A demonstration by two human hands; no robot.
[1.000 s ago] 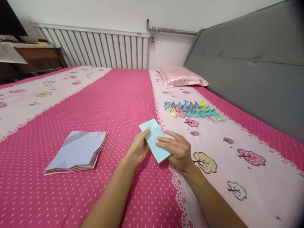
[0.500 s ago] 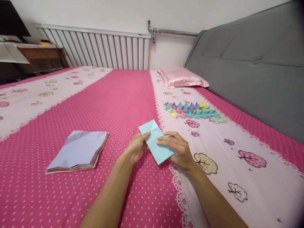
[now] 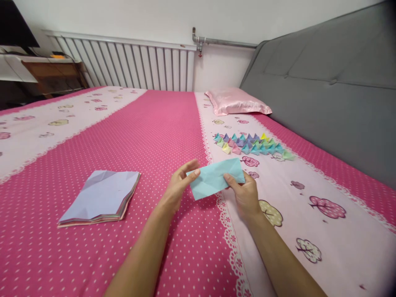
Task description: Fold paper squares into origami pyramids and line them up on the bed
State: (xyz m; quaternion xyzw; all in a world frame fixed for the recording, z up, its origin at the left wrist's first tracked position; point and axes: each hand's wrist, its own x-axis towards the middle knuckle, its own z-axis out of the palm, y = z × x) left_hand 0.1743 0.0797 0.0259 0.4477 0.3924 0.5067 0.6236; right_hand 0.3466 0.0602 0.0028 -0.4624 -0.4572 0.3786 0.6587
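A folded sheet of light blue paper is held above the bed as a creased, slightly tilted rectangle. My right hand grips its right end, thumb on the front and fingers mostly hidden behind. At the left end, my left hand has its thumb over the paper's edge, with the fingers loosely stretched behind. Left of my hands lies a stack of paper, a lilac sheet with creases on top. Several small folded paper pieces in blue, purple, pink, green and yellow stand in rows beyond my right hand.
The bed has a pink dotted sheet with pale printed bands. A pink pillow lies by the grey headboard. At the back are a white radiator and a pipe; a desk with a dark monitor stands far left.
The blue paper has turned from a slanted position to a nearly level one and faces me lengthwise. My right hand has shifted to its right end, thumb now in front; my left fingers have spread.
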